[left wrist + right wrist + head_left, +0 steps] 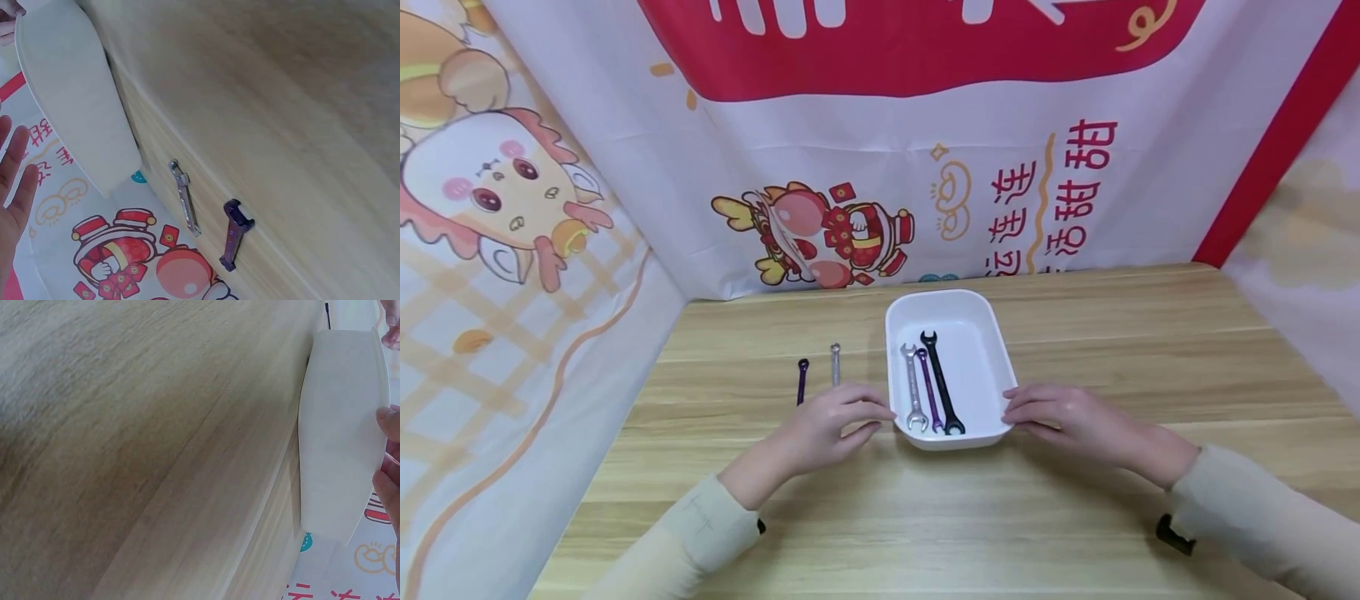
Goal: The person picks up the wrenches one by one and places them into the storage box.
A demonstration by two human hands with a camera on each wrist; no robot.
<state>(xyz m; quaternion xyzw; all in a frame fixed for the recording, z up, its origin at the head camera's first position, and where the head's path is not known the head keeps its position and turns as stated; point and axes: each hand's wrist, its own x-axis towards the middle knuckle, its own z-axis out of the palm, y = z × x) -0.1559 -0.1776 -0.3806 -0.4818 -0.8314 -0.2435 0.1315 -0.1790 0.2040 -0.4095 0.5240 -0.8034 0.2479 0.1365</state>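
Observation:
A white plastic tray holds three wrenches: a silver wrench, a purple wrench and a longer black wrench. My left hand is beside the tray's near left corner; in the left wrist view its fingers are extended and apart from the tray. On the other side, my right hand touches the right rim with its fingertips. Two more wrenches, a purple wrench and a silver wrench, lie on the table left of the tray. The left hand partly hides them in the head view.
The wooden table extends around the tray. Behind it hangs a printed white and red cloth, with another patterned cloth along the left side.

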